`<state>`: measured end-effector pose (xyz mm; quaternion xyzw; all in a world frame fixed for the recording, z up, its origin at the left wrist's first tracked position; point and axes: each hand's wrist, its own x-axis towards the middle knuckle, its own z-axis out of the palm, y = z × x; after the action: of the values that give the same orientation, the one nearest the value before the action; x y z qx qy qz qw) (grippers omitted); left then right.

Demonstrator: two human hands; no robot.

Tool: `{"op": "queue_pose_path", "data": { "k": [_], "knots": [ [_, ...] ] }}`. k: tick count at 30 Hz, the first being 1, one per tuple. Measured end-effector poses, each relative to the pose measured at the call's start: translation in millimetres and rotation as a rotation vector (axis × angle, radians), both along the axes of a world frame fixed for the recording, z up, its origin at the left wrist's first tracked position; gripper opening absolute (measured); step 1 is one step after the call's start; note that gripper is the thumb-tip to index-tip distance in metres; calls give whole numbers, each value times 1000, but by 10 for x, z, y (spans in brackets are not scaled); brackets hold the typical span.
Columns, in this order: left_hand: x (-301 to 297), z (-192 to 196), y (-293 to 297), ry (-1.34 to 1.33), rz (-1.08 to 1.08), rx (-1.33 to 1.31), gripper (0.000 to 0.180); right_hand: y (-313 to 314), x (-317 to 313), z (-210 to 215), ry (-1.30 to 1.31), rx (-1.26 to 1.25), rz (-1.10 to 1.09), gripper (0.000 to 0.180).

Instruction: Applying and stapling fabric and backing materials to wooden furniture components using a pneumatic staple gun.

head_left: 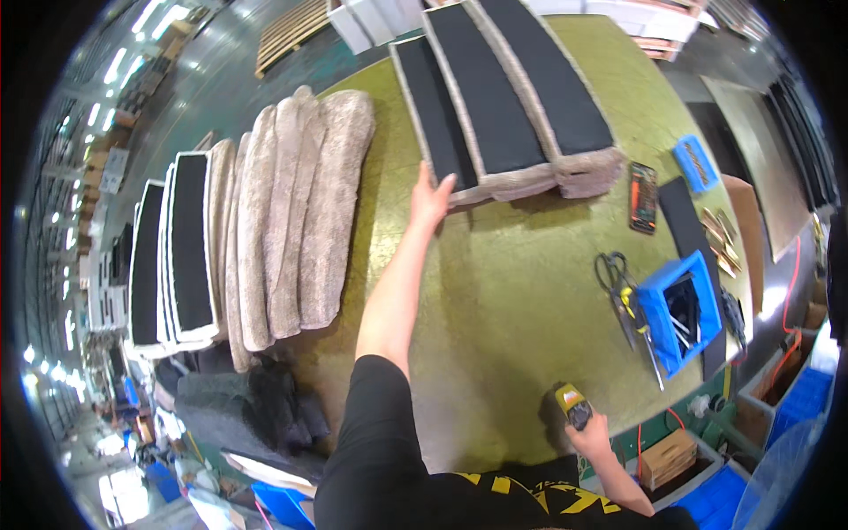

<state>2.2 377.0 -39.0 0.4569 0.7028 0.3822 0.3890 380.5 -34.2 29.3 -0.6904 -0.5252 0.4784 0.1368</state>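
At the far side of the green-topped table (495, 336), my left hand (429, 199) grips the near left corner of a long panel (433, 106) with a black fabric back and a beige plush edge. Two similar panels (499, 93) lie overlapped to its right, on plush. My right hand (590, 435) is wrapped round a yellow and black staple gun (572, 402) near the front edge. Its underside is hidden. Left of my left arm, several plush pieces (322, 203) lean in a row beside black-backed panels (190, 243) with white edges.
A blue bin (714, 300) of tools stands at the right, with scissors (611, 274) and a screwdriver (654, 353) beside it. Behind lie a phone (643, 199), a small blue tray (696, 163) and brass-coloured strips (723, 243). Dark fabric (238, 406) is heaped at the front left.
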Motion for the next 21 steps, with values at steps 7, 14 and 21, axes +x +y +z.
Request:
{"op": "queue_pose_path", "data": {
  "k": [7, 14, 21],
  "knots": [
    [-153, 814, -585, 1013, -275, 186, 58, -151, 200, -44, -109, -92, 5, 27],
    [-2144, 1684, -1400, 1653, 31, -70, 76, -118, 152, -97, 5, 1, -103, 25],
    [-2332, 2000, -1234, 1387, 1, -296, 82, -129, 244, -256, -34, -116, -104, 13]
  ]
}}
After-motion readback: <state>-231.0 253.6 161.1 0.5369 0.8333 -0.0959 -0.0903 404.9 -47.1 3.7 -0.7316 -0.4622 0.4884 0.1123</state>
